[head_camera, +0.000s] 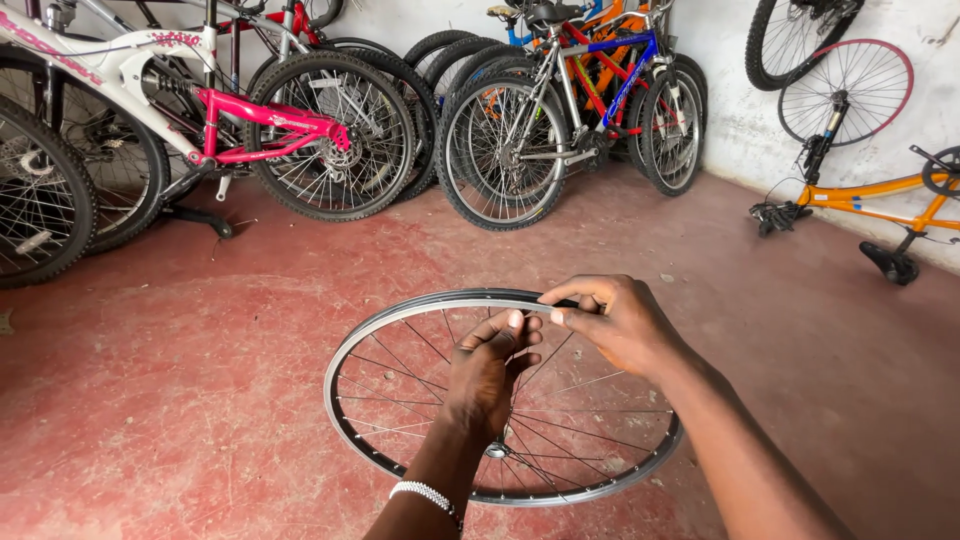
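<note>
A bare bicycle wheel rim (372, 336) with thin silver spokes and a hub (497, 451) lies flat over the red floor in front of me. My left hand (487, 375) reaches across the spokes, fingers curled at the far edge of the rim. My right hand (615, 318) pinches the rim's far edge between thumb and fingers, right beside the left fingertips. A white beaded bracelet (424, 493) circles my left wrist.
Several bicycles lean along the back wall: a white and pink one (215, 115) at left, a blue and silver one (590, 105) in the middle. An orange upside-down bicycle (880, 195) stands at right. Loose wheels (845, 90) hang on the white wall.
</note>
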